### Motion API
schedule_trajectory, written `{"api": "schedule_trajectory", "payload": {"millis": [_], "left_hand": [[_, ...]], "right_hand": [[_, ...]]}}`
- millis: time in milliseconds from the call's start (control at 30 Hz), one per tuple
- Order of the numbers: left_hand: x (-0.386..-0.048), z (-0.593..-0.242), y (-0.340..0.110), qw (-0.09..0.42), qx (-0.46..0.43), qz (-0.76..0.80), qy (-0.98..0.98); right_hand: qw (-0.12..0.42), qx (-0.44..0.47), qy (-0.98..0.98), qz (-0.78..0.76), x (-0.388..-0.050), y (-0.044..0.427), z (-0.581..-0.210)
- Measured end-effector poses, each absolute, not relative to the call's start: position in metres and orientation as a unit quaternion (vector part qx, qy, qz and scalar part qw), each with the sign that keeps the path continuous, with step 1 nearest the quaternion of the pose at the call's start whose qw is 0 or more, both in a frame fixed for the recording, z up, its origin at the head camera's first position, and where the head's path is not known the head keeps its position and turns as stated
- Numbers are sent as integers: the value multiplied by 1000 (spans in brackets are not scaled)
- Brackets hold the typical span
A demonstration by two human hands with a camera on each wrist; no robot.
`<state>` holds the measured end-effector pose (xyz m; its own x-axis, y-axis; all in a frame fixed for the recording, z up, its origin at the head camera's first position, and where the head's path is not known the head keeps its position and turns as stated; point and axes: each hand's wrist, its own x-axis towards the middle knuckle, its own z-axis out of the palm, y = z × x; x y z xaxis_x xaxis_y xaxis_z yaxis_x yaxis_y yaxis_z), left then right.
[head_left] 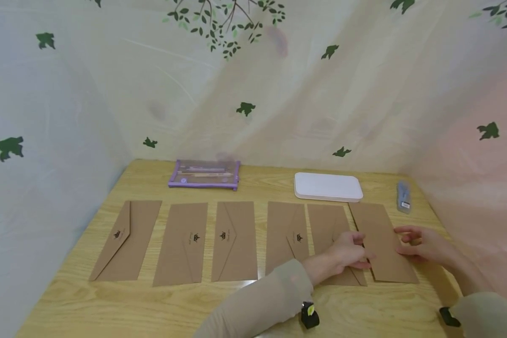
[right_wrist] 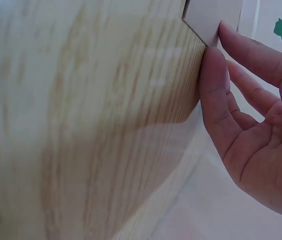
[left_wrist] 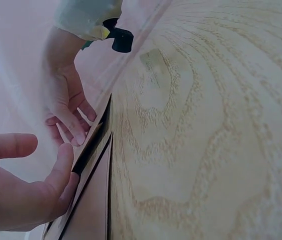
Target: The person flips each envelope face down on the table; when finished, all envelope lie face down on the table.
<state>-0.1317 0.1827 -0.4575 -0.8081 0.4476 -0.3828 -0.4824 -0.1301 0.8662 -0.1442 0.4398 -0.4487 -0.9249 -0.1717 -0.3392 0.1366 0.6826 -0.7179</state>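
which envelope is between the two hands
The rightmost envelope: left hand at one long edge, right hand at the other; no other lies between them.

The left grip [left_wrist: 26, 190] is at the edge of a slightly raised brown envelope [left_wrist: 92, 131], the right grip [left_wrist: 67, 97] touching its far side; another envelope [left_wrist: 92, 202] lies on the bench [left_wrist: 201, 135].

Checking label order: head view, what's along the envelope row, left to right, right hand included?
Leftmost envelope → second envelope → third envelope → fourth envelope → fifth envelope, partly covered → plain-faced envelope → right hand.
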Motion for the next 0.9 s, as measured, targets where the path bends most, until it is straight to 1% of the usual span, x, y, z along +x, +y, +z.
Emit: {"api": "schedule_trajectory", "payload": {"millis": [167, 433, 567, 767, 833, 900], "left_hand": [[-130, -454, 184, 300, -15, 743, 598], [-129, -456, 186, 299, -15, 738, 605], [-127, -455, 184, 314, -2, 733, 603], [-121, -451, 177, 360, 43, 725, 585], [-119, -449, 173, 365, 63, 713, 596], [-118, -446, 169, 362, 83, 693, 618]], "right_hand": [[194, -3, 890, -412, -143, 442, -450], [197, 9, 883, -426, -137, 445, -450], [197, 15, 882, -428, -135, 447, -449], [196, 20, 880, -431, -134, 449, -452], [192, 22, 884, -426, -134, 450, -453], [177, 17, 894, -412, -133, 450, -453]]}}
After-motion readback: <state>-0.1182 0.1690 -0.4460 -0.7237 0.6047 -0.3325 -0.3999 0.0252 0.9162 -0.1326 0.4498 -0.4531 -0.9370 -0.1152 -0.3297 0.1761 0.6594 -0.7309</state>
